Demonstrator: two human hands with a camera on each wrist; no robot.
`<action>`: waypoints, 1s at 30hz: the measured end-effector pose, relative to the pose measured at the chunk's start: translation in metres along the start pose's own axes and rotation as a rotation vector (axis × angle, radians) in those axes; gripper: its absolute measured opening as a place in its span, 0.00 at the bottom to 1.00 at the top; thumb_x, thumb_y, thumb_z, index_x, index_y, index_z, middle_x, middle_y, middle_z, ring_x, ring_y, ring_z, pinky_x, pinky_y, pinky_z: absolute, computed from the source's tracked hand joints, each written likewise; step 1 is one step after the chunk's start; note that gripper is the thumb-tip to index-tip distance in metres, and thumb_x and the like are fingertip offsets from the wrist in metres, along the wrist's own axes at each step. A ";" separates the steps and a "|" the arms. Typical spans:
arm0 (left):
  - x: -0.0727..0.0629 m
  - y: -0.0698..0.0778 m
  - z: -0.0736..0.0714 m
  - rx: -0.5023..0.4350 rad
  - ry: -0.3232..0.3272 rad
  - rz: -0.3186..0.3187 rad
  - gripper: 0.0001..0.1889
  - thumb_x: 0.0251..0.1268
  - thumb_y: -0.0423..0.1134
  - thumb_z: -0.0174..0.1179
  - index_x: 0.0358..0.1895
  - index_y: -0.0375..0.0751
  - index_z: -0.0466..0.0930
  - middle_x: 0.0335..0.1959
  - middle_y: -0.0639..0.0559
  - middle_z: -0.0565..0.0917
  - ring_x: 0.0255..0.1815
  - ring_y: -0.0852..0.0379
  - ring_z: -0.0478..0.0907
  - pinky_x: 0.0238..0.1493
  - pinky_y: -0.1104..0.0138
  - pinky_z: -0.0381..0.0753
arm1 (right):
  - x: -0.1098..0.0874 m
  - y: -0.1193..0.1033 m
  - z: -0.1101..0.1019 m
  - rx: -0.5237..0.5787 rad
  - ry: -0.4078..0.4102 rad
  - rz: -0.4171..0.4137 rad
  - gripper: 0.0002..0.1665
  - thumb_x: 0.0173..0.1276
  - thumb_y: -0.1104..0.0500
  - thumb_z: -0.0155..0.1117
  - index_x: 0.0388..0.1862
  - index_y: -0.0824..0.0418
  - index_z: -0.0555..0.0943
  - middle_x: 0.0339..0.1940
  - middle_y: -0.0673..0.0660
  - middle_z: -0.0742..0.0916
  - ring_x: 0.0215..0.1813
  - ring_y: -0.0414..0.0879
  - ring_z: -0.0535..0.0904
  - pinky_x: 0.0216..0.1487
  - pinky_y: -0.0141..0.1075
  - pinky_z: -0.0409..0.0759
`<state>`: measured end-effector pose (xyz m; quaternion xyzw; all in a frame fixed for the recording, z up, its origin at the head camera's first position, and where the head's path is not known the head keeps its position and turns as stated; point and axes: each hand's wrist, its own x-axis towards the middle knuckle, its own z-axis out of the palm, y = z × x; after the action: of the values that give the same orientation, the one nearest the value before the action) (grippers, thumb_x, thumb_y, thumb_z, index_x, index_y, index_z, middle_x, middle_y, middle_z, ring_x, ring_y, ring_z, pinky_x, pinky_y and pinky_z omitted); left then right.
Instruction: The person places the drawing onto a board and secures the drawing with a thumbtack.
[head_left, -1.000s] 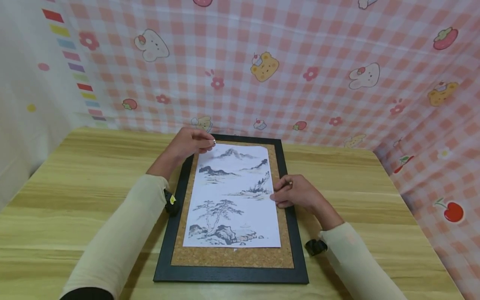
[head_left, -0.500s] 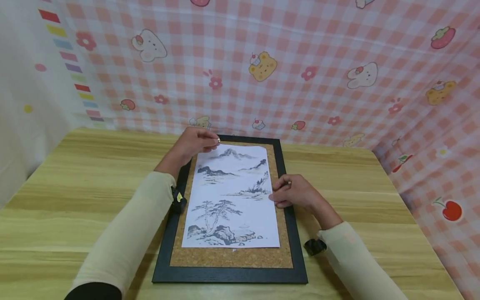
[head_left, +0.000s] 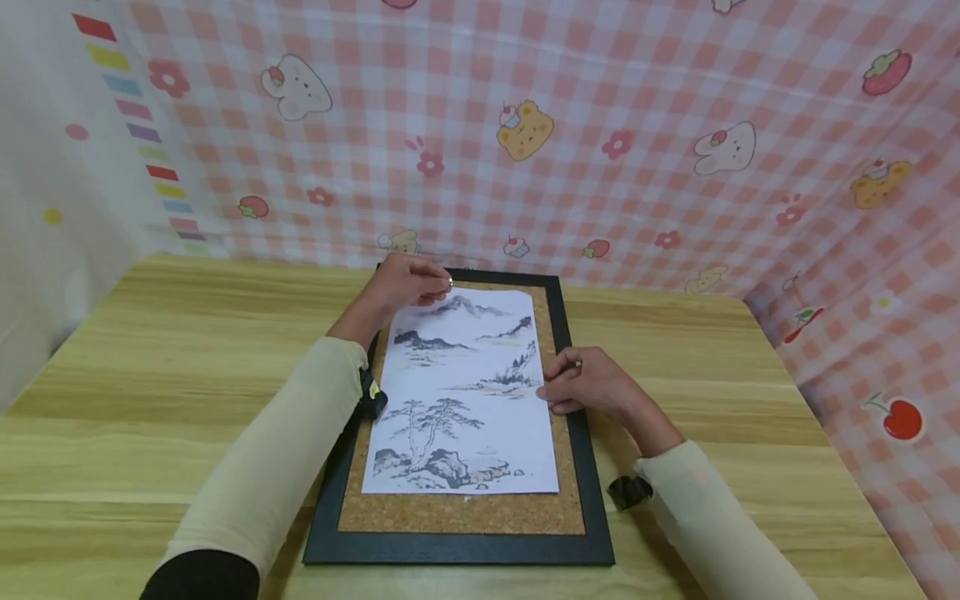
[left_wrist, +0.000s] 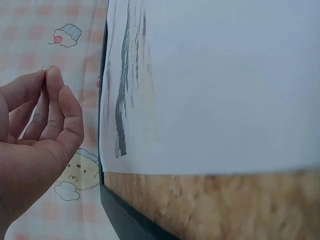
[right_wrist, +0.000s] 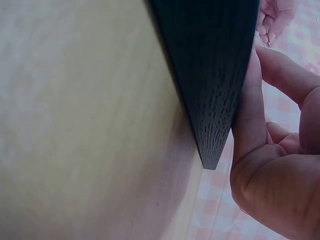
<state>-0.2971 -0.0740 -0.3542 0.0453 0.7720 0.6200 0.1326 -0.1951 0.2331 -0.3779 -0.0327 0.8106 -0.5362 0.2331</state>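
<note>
A sheet of paper (head_left: 487, 433) with an ink landscape of mountains, trees and rocks lies on a black-framed cork board (head_left: 450, 517). Over the board's top edge, my left hand (head_left: 408, 279) pinches a tiny, shiny, silvery thing (head_left: 451, 283) between thumb and fingertips; its kind is too small to tell. In the left wrist view, the left hand (left_wrist: 45, 115) appears beside the paper with its fingertips together. My right hand (head_left: 588, 382) holds the paper's right edge at mid-height, thumb at the sheet. The right wrist view shows this hand (right_wrist: 280, 135) against the frame's side (right_wrist: 215, 85).
The board rests on a light wooden table (head_left: 187, 375), with bare wood on both sides. Pink checked cloth (head_left: 465, 125) with cartoon prints hangs behind the table and along its right side. A small white speck (head_left: 467, 498) shows on the cork below the paper.
My left hand has moved right along the board's top, carrying the tiny shiny thing. My right hand and the paper have stayed in place.
</note>
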 end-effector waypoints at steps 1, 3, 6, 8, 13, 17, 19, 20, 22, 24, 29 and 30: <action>0.001 0.000 0.001 -0.004 0.002 -0.003 0.15 0.74 0.32 0.62 0.58 0.27 0.82 0.71 0.42 0.72 0.45 0.53 0.83 0.55 0.57 0.83 | 0.000 0.000 0.000 0.001 0.000 -0.001 0.16 0.68 0.68 0.70 0.48 0.74 0.74 0.36 0.62 0.88 0.34 0.48 0.87 0.39 0.40 0.88; 0.002 -0.001 0.002 -0.002 0.007 -0.009 0.15 0.74 0.32 0.62 0.57 0.27 0.82 0.60 0.40 0.81 0.44 0.53 0.83 0.54 0.57 0.83 | 0.001 0.000 -0.001 0.003 -0.001 -0.001 0.15 0.68 0.68 0.70 0.47 0.73 0.74 0.36 0.62 0.88 0.34 0.48 0.87 0.39 0.40 0.88; 0.003 -0.002 0.004 0.003 0.014 -0.017 0.15 0.73 0.32 0.62 0.57 0.27 0.82 0.48 0.40 0.85 0.45 0.51 0.84 0.53 0.57 0.84 | 0.001 -0.001 -0.001 0.003 -0.005 -0.001 0.15 0.68 0.68 0.70 0.47 0.73 0.74 0.36 0.62 0.88 0.34 0.47 0.87 0.39 0.40 0.88; 0.004 -0.002 0.005 0.008 0.015 -0.019 0.15 0.73 0.32 0.62 0.57 0.27 0.82 0.47 0.41 0.85 0.46 0.49 0.84 0.52 0.58 0.84 | 0.001 -0.001 -0.001 0.002 -0.007 -0.001 0.15 0.68 0.68 0.69 0.47 0.73 0.74 0.36 0.61 0.88 0.34 0.47 0.87 0.39 0.40 0.88; 0.006 -0.001 0.007 -0.003 0.016 -0.035 0.14 0.72 0.31 0.63 0.55 0.27 0.83 0.49 0.41 0.84 0.46 0.50 0.85 0.52 0.58 0.84 | 0.001 0.000 -0.001 -0.003 -0.008 0.000 0.15 0.68 0.68 0.70 0.47 0.73 0.74 0.36 0.61 0.88 0.34 0.47 0.87 0.39 0.39 0.88; 0.008 0.000 0.008 -0.036 0.033 -0.048 0.13 0.73 0.32 0.63 0.55 0.29 0.83 0.48 0.41 0.85 0.44 0.52 0.84 0.52 0.59 0.84 | 0.002 0.000 -0.002 -0.002 -0.009 0.001 0.15 0.68 0.68 0.70 0.47 0.73 0.74 0.36 0.62 0.88 0.33 0.47 0.87 0.39 0.39 0.88; 0.010 0.000 0.009 -0.055 0.038 -0.050 0.14 0.73 0.32 0.63 0.56 0.28 0.83 0.47 0.42 0.85 0.43 0.53 0.83 0.53 0.59 0.83 | 0.002 0.000 -0.002 -0.002 -0.007 0.002 0.15 0.68 0.68 0.70 0.46 0.72 0.74 0.36 0.62 0.88 0.33 0.47 0.87 0.39 0.39 0.88; 0.011 0.000 0.010 -0.064 0.042 -0.051 0.14 0.73 0.32 0.63 0.56 0.28 0.82 0.46 0.42 0.85 0.43 0.53 0.83 0.53 0.59 0.83 | 0.002 0.000 -0.002 -0.001 -0.007 0.002 0.15 0.68 0.68 0.70 0.46 0.72 0.74 0.36 0.62 0.88 0.33 0.47 0.87 0.38 0.39 0.88; 0.012 0.000 0.011 -0.078 0.047 -0.058 0.14 0.72 0.31 0.63 0.56 0.28 0.82 0.45 0.42 0.85 0.43 0.53 0.83 0.53 0.59 0.83 | 0.002 0.000 -0.002 0.000 -0.007 0.003 0.15 0.68 0.68 0.70 0.46 0.72 0.74 0.36 0.61 0.88 0.33 0.47 0.87 0.38 0.39 0.88; 0.013 0.000 0.012 -0.090 0.049 -0.065 0.14 0.72 0.31 0.64 0.56 0.28 0.82 0.45 0.42 0.86 0.42 0.53 0.84 0.53 0.59 0.83 | 0.002 0.001 -0.002 0.001 -0.010 0.004 0.14 0.68 0.68 0.70 0.46 0.72 0.74 0.36 0.61 0.88 0.33 0.47 0.87 0.39 0.39 0.88; 0.016 -0.001 0.013 -0.112 0.063 -0.088 0.15 0.71 0.32 0.65 0.57 0.30 0.83 0.44 0.43 0.87 0.43 0.51 0.85 0.51 0.59 0.84 | 0.001 0.001 -0.001 0.006 -0.011 0.000 0.14 0.68 0.68 0.70 0.46 0.72 0.74 0.36 0.61 0.88 0.34 0.47 0.87 0.39 0.39 0.88; 0.016 -0.001 0.014 -0.112 0.067 -0.095 0.15 0.71 0.33 0.65 0.57 0.30 0.83 0.44 0.43 0.87 0.43 0.51 0.85 0.50 0.60 0.84 | 0.001 0.001 -0.001 0.006 -0.010 -0.001 0.14 0.68 0.68 0.70 0.46 0.72 0.74 0.36 0.61 0.88 0.34 0.47 0.87 0.39 0.39 0.88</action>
<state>-0.3089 -0.0577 -0.3602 -0.0195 0.7412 0.6566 0.1383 -0.1964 0.2341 -0.3790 -0.0349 0.8079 -0.5385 0.2370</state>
